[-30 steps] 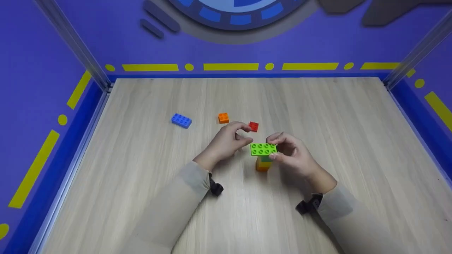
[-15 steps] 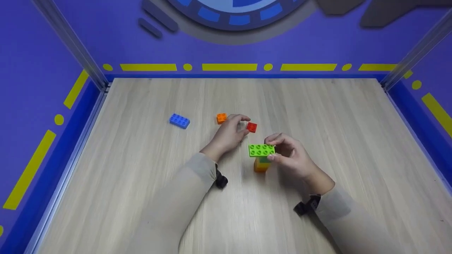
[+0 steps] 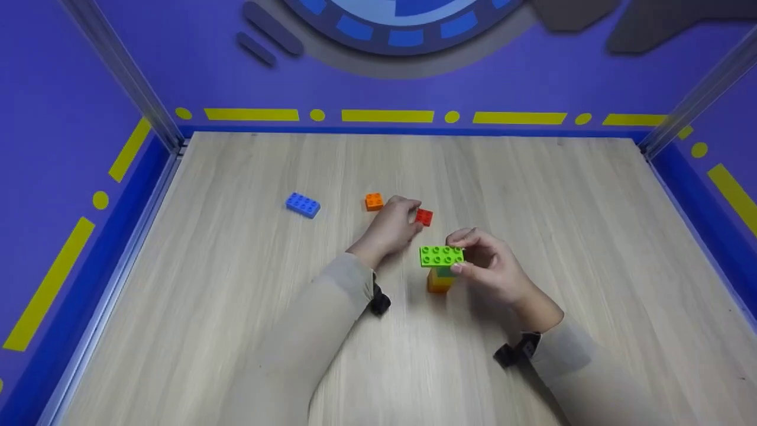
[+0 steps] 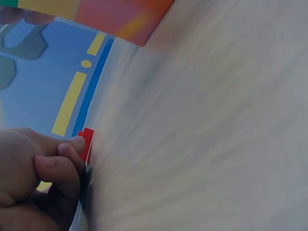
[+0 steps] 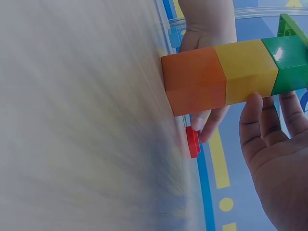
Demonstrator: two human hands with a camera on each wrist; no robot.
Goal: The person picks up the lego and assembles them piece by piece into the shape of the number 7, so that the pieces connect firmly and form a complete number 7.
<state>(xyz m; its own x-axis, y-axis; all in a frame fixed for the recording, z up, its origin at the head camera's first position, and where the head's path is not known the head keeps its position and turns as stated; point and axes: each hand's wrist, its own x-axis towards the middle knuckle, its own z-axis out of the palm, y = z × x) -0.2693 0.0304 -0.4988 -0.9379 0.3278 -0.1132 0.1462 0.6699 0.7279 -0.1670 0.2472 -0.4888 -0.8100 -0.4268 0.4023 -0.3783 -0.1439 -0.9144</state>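
- The right hand [image 3: 494, 269] pinches the lime-green brick [image 3: 441, 256] at its right end, thumb on the near side and fingers over the far edge.
- That brick caps a small tower [image 3: 440, 279] standing near the middle of the wooden table [image 3: 532, 195]; its long axis runs left to right across the head view, studs facing up.
- The left hand [image 3: 393, 225] has its fingertips curled against the red brick [image 3: 424, 217], which lies on the table just beyond the tower; thumb and finger close on it.
- From above, the tower shows only a sliver of green over orange. The right wrist view lays its side bare: an orange block [image 5: 195, 81] on the table, a yellow block [image 5: 246, 71] on it, then a dark green block [image 5: 289, 65], with the lime-green brick's edge at the far end.
- The left wrist view shows the fingers [image 4: 72, 144] pressed on the red brick's side, a contact the head view half hides.
- An orange brick [image 3: 374, 202] sits just left of the left hand; a blue brick [image 3: 303, 205] lies farther left, well apart, its long axis slanting slightly.
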